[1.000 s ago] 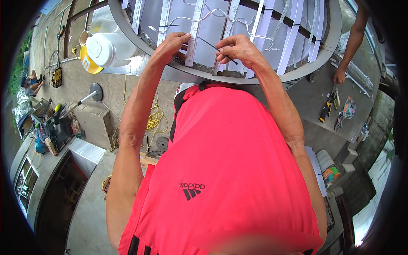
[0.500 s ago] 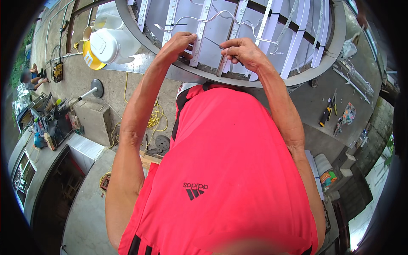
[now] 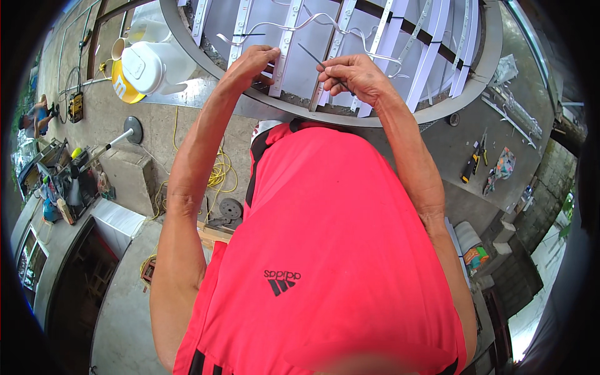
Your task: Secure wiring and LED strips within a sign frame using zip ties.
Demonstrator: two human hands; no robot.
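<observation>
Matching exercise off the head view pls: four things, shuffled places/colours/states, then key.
Things:
1 thin dark strip
2 cord
3 lidded tub
4 shirt

Descriptions:
A pinkish red
B yellow, loosely coiled on the floor
C held in the person's right hand
D white lid, left of the round frame

Pairs: 1-C, 2-B, 3-D, 4-A

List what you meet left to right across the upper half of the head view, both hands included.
Yellow-and-black device on the ground → white-lidded container → left hand → upper end of the thin dark tie → right hand → yellow-and-black hand tool → patterned cloth.
</observation>
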